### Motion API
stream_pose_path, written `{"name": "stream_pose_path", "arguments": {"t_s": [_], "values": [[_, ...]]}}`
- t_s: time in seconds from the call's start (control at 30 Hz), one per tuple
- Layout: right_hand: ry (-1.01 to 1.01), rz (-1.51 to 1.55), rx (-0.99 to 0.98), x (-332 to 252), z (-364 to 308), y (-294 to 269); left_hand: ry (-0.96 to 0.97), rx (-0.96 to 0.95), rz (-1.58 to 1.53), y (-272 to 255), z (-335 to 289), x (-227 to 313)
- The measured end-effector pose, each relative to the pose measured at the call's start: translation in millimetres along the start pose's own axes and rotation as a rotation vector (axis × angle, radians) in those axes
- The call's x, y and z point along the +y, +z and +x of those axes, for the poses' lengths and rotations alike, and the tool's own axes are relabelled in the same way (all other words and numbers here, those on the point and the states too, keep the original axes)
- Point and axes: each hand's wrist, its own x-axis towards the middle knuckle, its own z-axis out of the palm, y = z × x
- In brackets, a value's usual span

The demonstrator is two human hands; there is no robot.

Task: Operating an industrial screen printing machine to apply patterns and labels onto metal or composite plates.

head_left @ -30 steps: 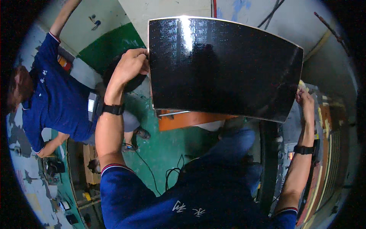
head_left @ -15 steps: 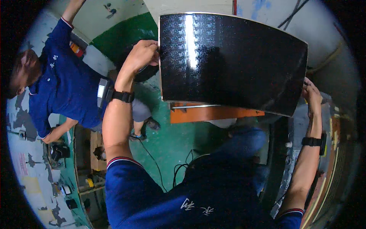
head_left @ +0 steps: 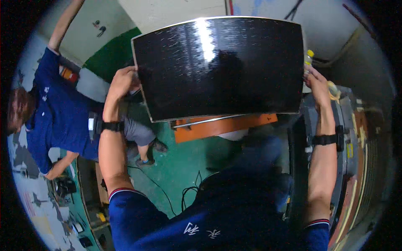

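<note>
A large glossy black rectangular panel (head_left: 234,75) with a thin pale edge is held up in front of me, a bright streak of light reflected near its top. My left hand (head_left: 122,85) is closed on its left edge, the fingertips partly hidden at the rim. At the opposite edge, my right hand (head_left: 315,83) grips the panel with its fingers curled about the side. Below the panel's lower edge shows an orange bench or beam (head_left: 226,127) with a metal rod along it.
A co-worker in a blue shirt (head_left: 63,108) stands close on the left, one arm raised. Black cables (head_left: 188,194) lie on the green floor (head_left: 167,175). To the right are a grey machine (head_left: 341,113) and a yellow-capped bottle (head_left: 310,56). Shelves with tools (head_left: 92,201) stand lower left.
The panel and both my hands have shifted left in view, and the panel's tilt has levelled out. The yellow-capped bottle has come into sight beside its right edge.
</note>
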Motion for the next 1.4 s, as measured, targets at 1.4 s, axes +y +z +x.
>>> {"name": "stream_pose_path", "arguments": {"t_s": [1.4], "values": [[0.034,0.049,0.084,54.0,15.6,-24.9,0.316,0.119,0.306,16.9,-41.6,46.3]]}}
